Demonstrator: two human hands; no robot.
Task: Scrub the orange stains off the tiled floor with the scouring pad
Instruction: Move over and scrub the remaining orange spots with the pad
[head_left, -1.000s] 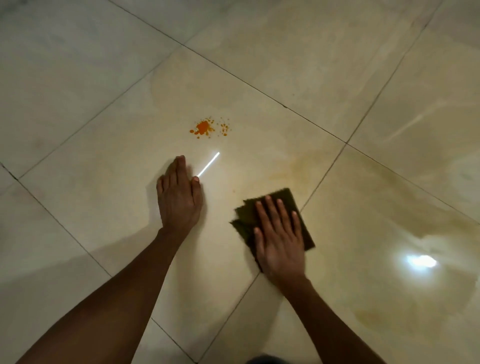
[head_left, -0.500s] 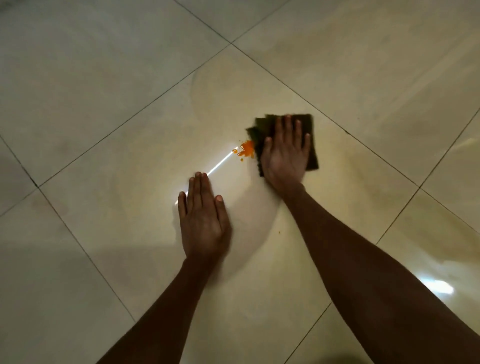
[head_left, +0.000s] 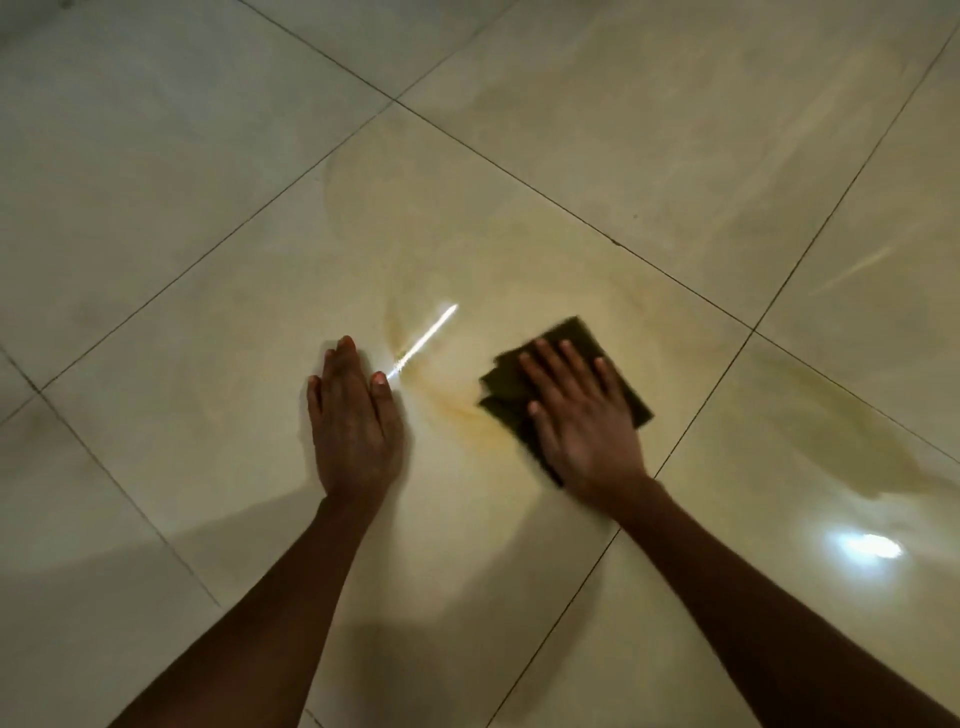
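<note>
My right hand (head_left: 582, 421) presses flat on a dark green scouring pad (head_left: 576, 335) lying on the glossy cream tiled floor (head_left: 234, 291). Most of the pad is hidden under the palm and fingers. A pale orange smear (head_left: 462, 413) curves across the tile just left of the pad. No solid orange blotch is visible. My left hand (head_left: 353, 415) lies flat on the same tile, palm down and fingers together, holding nothing, about a hand's width left of the pad.
Dark grout lines (head_left: 691, 426) cross the floor diagonally. Yellowish wet streaks (head_left: 841, 431) spread over the tiles to the right. A bright light reflection (head_left: 872, 545) shines at the lower right, and a thin one (head_left: 426, 338) lies between my hands.
My right hand has dragged the pad back and to the right over the orange blotch. The blotch is gone, leaving a faint orange smear. My left hand stays planted.
</note>
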